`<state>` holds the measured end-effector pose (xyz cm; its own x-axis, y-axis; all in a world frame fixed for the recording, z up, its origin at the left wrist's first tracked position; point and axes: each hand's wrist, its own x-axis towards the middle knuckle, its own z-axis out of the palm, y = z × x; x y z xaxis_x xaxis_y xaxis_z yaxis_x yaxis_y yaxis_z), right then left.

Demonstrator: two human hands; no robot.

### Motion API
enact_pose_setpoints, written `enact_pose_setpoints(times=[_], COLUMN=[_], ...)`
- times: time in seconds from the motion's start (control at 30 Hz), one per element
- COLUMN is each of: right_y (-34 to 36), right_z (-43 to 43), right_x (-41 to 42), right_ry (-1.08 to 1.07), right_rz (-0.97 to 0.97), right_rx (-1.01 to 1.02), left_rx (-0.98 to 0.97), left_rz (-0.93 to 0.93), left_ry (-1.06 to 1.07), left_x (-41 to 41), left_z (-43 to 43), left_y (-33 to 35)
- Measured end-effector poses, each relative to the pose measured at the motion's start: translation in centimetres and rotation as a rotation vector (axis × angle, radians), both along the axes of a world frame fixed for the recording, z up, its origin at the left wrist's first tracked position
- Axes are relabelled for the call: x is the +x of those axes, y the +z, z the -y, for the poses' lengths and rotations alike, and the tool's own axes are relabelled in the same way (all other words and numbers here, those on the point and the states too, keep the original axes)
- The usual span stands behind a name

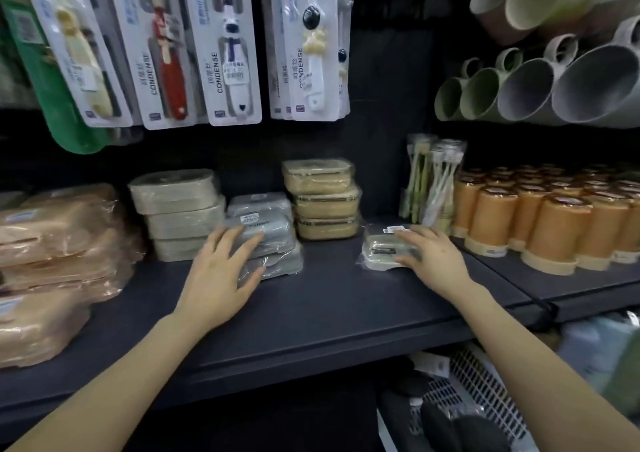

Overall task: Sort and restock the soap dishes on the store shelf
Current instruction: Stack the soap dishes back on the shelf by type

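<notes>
Soap dishes (176, 209) sit film-wrapped in stacks on the shelf (329, 313). One loose dish (379, 256) lies flat, apart, right of the tan stack (325, 198). My left hand (221, 271) rests on the grey stack (277, 243), fingers (230, 240) straight and spread. My right hand (433, 254) lies flat over the loose dish, nothing pinched. Likely light and rigid with slippery film, so I'd grip the long edges.
</notes>
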<state>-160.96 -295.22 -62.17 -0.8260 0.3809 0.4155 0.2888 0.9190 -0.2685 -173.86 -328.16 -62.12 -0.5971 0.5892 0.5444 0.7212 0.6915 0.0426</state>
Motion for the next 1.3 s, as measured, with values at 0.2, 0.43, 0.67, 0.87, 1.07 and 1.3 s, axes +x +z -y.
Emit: enact_pose_setpoints(times=[0.2,0.43,0.67,0.87,1.07,1.3], right_y=[0.3,-0.2,1.4,0.1,0.4,-0.4], right_z=[0.0,0.1,-0.9,-2.8,-2.1,-1.1], right_x=[-2.4,-2.5,-0.5,-1.1,-2.0,-1.9], right_ry=[-0.144,-0.309,-0.118,0.059,-0.037,-0.100], right_rz=[0.022,-0.046,0.080,0.007,-0.046,-0.138], right_rx=[0.184,0.341,0.316,0.324,0.316,0.439], left_rx=[0.010,0.038,0.088,0.096,0.113,0.115], left_rz=[-0.062,-0.120,-0.161,-0.180,-0.198,-0.215], left_ry=[-0.032,-0.022,-0.033,-0.019,-0.043,-0.051], left_x=[-0.4,-0.4,-0.8,-0.8,-1.0,-1.2], left_z=[-0.5,-1.0,-1.3,-1.5,-1.5,-1.6], left_y=[-1.0,-1.5,-1.6,-1.8,-2.0,-2.1])
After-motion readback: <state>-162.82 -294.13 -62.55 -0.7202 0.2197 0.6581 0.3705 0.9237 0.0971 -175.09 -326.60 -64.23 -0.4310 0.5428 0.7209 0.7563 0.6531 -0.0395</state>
